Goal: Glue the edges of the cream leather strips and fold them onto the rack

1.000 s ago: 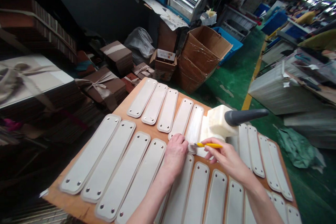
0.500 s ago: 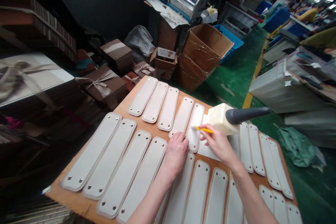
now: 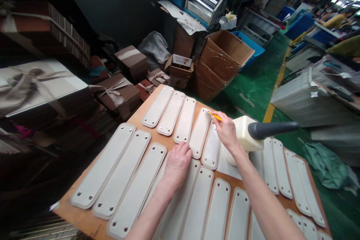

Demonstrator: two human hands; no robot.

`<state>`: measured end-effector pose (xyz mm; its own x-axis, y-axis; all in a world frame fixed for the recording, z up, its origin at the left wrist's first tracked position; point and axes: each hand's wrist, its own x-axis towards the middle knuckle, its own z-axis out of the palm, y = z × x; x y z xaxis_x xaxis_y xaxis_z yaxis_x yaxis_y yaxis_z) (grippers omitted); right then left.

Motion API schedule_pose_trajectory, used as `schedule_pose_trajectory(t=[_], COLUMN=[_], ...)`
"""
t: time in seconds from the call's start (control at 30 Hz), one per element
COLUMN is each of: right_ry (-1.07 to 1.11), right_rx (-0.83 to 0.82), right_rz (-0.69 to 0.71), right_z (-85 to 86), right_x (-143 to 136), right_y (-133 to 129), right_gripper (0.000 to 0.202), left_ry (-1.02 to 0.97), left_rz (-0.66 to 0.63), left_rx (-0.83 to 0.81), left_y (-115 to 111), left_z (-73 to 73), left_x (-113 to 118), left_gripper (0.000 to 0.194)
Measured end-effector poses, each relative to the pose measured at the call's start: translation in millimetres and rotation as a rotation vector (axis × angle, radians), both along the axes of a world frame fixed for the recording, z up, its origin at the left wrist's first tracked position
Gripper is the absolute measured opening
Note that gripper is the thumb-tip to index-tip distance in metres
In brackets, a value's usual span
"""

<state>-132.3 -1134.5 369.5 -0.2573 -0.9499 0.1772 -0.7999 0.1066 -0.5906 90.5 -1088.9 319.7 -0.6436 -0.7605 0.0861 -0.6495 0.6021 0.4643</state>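
Note:
Rows of long pale grey strips with rounded ends and metal studs near the corners lie on a brown board (image 3: 157,135). My right hand (image 3: 226,129) pinches a thin yellow-handled brush (image 3: 215,115). Its tip is at the far end of one strip (image 3: 200,131), by the studs. My left hand (image 3: 178,161) has its fingers bent together and its fingertips on the near end of that same strip. Just right of it lies another strip (image 3: 211,148) with a shiny, wet-looking face. Beside my right hand stands a cream container (image 3: 245,133) with a dark grey tapered part (image 3: 272,130) pointing right.
Ribbon-tied stacks of brown sheets (image 3: 112,93) crowd the left. Beyond the board stand a tall cardboard box (image 3: 216,67) and a machine with metal rollers (image 3: 204,3). Grey bins (image 3: 303,97) and a green cloth (image 3: 324,165) are on the right, by the green floor (image 3: 244,90).
The brush has moved from the shiny strip to the far end of the strip left of it. My left hand has shifted slightly left, and the view has shifted a little.

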Motion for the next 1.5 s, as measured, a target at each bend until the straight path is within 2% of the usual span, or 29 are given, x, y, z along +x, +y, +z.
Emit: schedule_pose_trajectory(t=[0.1, 0.2, 0.33, 0.43, 0.53, 0.63, 0.73, 0.87, 1.03, 1.1, 1.2, 1.37, 1.43, 1.5], right_ry=[0.076, 0.041, -0.149, -0.37, -0.573, -0.693, -0.683, -0.511, -0.063, 0.045, 0.031, -0.252, -0.419, -0.554], right_rx=[0.072, 0.176, 0.332, 0.445, 0.477, 0.434, 0.299, 0.102, -0.036, 0.003, 0.121, 0.355, 0.451, 0.481], right_rz=[0.051, 0.131, 0.2, 0.172, 0.135, 0.097, 0.001, -0.061, 0.042, 0.096, 0.172, 0.245, 0.257, 0.222], right_z=[-2.2, 5.9, 27.2, 40.4, 39.5, 23.8, 5.1, -4.8, -4.1, -4.9, -1.4, 24.8, 34.8, 40.3], right_x=[5.4, 17.8, 37.8, 44.2, 38.9, 25.8, 12.1, 1.6, 1.0, 4.6, 15.7, 39.9, 42.7, 38.7], right_y=[7.9, 35.1, 79.6, 95.8, 88.4, 65.4, 40.1, 14.8, 1.1, 5.6, 27.5, 78.8, 88.3, 86.5], right_gripper=[0.031, 0.029, 0.029, 0.032, 0.039, 0.045, 0.047, 0.047, 0.033, 0.031, 0.028, 0.026, 0.026, 0.029], left_ry=[0.007, 0.024, 0.037, 0.057, 0.093, 0.117, 0.129, 0.126, 0.121, 0.122, 0.131, 0.148, 0.152, 0.165], left_rz=[0.01, 0.016, 0.022, 0.022, 0.03, 0.036, 0.046, 0.059, 0.068, 0.073, 0.074, 0.071, 0.072, 0.069], left_rx=[0.015, 0.039, 0.04, 0.042, 0.05, 0.066, 0.079, 0.088, 0.085, 0.084, 0.083, 0.096, 0.107, 0.126], left_y=[-0.3, -1.3, -3.0, -3.4, -3.4, -3.8, -4.4, -4.4, -3.8, -3.8, -3.8, -4.3, -4.4, -4.3], left_z=[-1.9, -1.6, -1.9, -2.8, -4.0, -5.2, -5.7, -5.1, -5.1, -5.7, -6.7, -5.0, -2.3, 1.2], left_x=[0.5, 0.7, 1.0, 1.0, 1.0, 1.0, 1.1, 1.7, 1.8, 1.7, 1.7, 0.6, 0.6, 2.6], left_gripper=[0.011, 0.007, 0.005, 0.005, 0.006, 0.008, 0.011, 0.01, 0.009, 0.009, 0.01, 0.008, 0.009, 0.011])
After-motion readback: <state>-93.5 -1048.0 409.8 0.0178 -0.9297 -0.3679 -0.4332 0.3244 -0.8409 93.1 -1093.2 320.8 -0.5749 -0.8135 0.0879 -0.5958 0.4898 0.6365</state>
